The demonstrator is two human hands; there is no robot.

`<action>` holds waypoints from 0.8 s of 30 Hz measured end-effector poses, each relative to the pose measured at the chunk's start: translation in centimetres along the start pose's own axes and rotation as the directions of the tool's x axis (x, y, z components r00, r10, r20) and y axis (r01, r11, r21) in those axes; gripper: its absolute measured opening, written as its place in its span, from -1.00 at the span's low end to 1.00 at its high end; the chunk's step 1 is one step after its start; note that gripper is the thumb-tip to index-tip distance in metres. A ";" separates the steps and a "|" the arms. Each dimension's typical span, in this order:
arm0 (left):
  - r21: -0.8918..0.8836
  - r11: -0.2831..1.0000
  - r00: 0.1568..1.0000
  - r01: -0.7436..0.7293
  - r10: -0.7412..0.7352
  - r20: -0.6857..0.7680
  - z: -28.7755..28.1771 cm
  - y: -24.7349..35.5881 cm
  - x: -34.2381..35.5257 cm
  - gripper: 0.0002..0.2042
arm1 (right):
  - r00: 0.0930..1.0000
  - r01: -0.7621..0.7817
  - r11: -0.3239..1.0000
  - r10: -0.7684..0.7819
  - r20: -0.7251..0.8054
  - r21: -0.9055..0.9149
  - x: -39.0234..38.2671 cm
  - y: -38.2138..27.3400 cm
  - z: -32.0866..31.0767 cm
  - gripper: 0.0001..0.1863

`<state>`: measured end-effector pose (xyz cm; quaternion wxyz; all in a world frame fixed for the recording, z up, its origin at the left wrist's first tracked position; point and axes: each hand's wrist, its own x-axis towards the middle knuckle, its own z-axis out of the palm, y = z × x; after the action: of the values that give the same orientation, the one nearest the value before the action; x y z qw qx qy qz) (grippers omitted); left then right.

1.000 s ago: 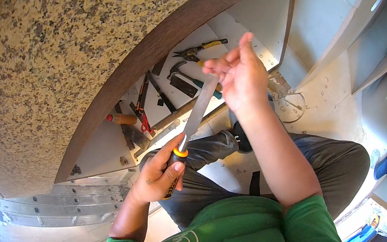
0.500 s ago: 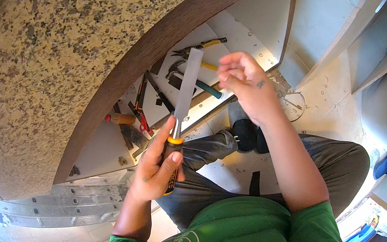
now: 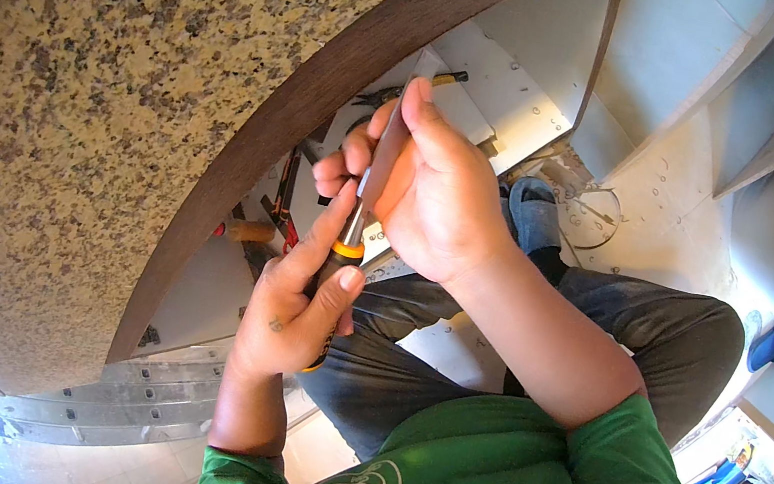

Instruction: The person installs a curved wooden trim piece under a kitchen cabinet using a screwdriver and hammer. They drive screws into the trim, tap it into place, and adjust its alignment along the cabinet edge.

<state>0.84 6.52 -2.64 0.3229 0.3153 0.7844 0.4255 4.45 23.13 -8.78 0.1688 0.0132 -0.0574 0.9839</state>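
Showing a chisel held up between two bare hands, above the lap and in front of an open cabinet space. The left hand is closed around the handle, its index finger laid straight along the shank; the right hand is half open, its fingers loosely curled about the blade and its thumb near the far end, though whether it presses on the steel cannot be told. As to progress, the tool is firmly in hand, yet its edge meets no visible workpiece; the stage appears to be one of handling the blade, and how much is left cannot be judged from this view. The blade is flat, straight-sided and smooth, reflecting a reddish brown, and runs into a bright rounded shank; the dark handle bears a yellow-orange collar. At left, the speckled stone countertop, cream with grey and brown flecks, ends in a curved, dark brown edge band with a wood-like grain. Beneath it, small curled scraps dot the smooth white board, and a tool with a rounded wooden handle lies partly hidden behind the left hand.
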 end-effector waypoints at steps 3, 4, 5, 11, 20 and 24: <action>0.036 0.999 0.999 -0.036 0.037 -0.023 -0.7 -0.1 0.1 -0.45 | 0.999 0.007 0.998 -0.009 0.037 0.056 0.6 0.7 0.4 -0.51; 0.042 0.998 0.999 -0.041 0.043 -0.029 -0.9 -0.1 0.1 -0.46 | 0.997 0.023 0.997 -0.028 0.074 0.067 0.8 1.0 0.5 -0.50; 0.057 0.996 0.997 -0.061 0.063 -0.039 -1.1 -0.2 0.1 -0.48 | 0.998 0.021 0.996 -0.026 0.065 0.082 0.9 1.2 0.6 -0.49; 0.117 0.992 0.998 -0.037 0.043 -0.049 -2.1 0.2 -0.2 -0.49 | 0.997 0.071 0.992 -0.073 0.017 0.109 1.3 2.3 1.1 -0.48; 0.260 0.964 0.998 -0.056 0.056 0.005 -2.3 1.7 0.8 -0.51 | 0.995 0.099 0.979 -0.099 -0.014 0.178 1.6 1.3 1.5 -0.50; 0.220 0.975 0.999 -0.032 0.039 -0.027 -2.3 2.3 0.1 -0.50 | 0.996 0.094 0.985 -0.093 -0.012 0.148 1.5 2.1 2.1 -0.50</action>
<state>-0.51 6.57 0.31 0.2660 0.3565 0.8258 0.3468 2.38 21.45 -6.86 0.2133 0.0258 0.0170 0.9765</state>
